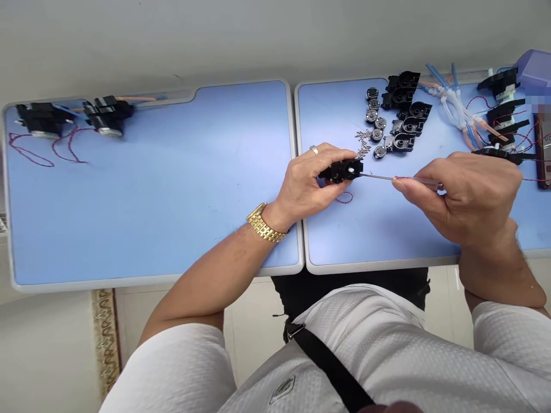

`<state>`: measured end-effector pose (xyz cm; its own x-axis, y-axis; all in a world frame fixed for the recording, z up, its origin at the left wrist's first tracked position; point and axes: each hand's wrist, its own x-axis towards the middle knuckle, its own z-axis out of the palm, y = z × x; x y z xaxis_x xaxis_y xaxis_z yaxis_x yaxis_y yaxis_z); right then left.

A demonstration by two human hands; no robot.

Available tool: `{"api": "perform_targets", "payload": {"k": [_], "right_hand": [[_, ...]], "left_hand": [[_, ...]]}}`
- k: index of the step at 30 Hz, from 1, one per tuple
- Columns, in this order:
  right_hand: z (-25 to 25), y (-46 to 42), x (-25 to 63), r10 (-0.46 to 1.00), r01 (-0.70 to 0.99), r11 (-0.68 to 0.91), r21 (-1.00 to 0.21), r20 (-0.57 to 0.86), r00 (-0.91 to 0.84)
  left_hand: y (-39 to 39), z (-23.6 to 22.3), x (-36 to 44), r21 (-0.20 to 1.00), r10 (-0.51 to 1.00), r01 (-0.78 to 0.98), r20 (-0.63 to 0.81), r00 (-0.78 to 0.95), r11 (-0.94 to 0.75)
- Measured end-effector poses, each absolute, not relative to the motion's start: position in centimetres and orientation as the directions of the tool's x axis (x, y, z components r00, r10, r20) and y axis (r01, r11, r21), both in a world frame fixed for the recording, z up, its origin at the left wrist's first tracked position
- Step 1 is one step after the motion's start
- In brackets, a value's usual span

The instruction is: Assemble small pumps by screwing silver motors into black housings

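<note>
My left hand [307,180] is closed around a small black plastic assembly [340,171] with a white peg on it, just above the blue table. In my right hand [469,198] is a screwdriver [424,182] with a clear handle, held level. Its thin shaft points left, and the tip meets the right side of the black assembly. A red wire loop [345,198] hangs out below the assembly. Right behind my left hand lies a pile of small screws [364,142].
Several round motors [372,116] and black housings [402,117] lie behind the screws. Clear and blue tubing [456,109], more black assemblies [499,123] and a purple container [534,69] are at right. Two wired assemblies [105,117] sit far left. A seam [297,172] divides the tables.
</note>
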<state>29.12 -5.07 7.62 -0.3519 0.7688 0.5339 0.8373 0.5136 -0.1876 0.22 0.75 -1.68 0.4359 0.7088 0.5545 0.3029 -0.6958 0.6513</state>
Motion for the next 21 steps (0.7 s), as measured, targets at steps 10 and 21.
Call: {"api": "perform_targets", "payload": {"k": [10,21], "right_hand": [[7.4,-5.0,29.3,0.779,0.836,0.493,-0.242,0.55,-0.301],[8.3,-5.1,29.3,0.675,0.764,0.566,-0.31,0.706,-0.214]], "left_hand": [[0.8,-1.7,0.1,0.726,0.772,0.301,0.49,0.405,-0.618],[1.1,-1.2,-0.2,0.867,0.853,0.195,0.369,0.368,-0.459]]}}
